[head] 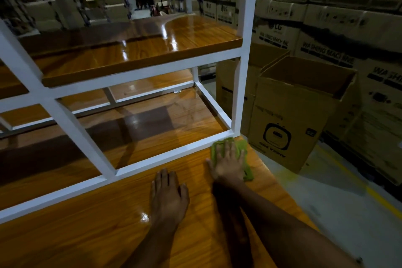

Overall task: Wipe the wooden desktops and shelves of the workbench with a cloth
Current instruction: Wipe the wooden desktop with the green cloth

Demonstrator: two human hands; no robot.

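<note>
Cardboard cartons [326, 28] stand in high stacks around this dim warehouse, and one open box [300, 115] stands on the floor just beside the bench. The cloth [243, 145] lies at the far right corner of the desktop [87, 235], touching the white rail [165, 154] at the foot of the post [241, 93]. My right hand [228, 163] lies flat on it with straight, spread fingers and presses it down without gripping. My left hand [168, 196] rests flat on the bare wood near it and holds nothing. I judge the cloth to be light, soft and limp, so it will bunch under the palm and slide easily on this glossy wood. A flat palm on its middle should hold it better than a pinch at one edge. Most of it is hidden under my hand. The green parts that show suggest that its long axis runs from the rail back toward me, close to the right edge of the desktop. The shelf [141, 54] above shines with reflections.
</note>
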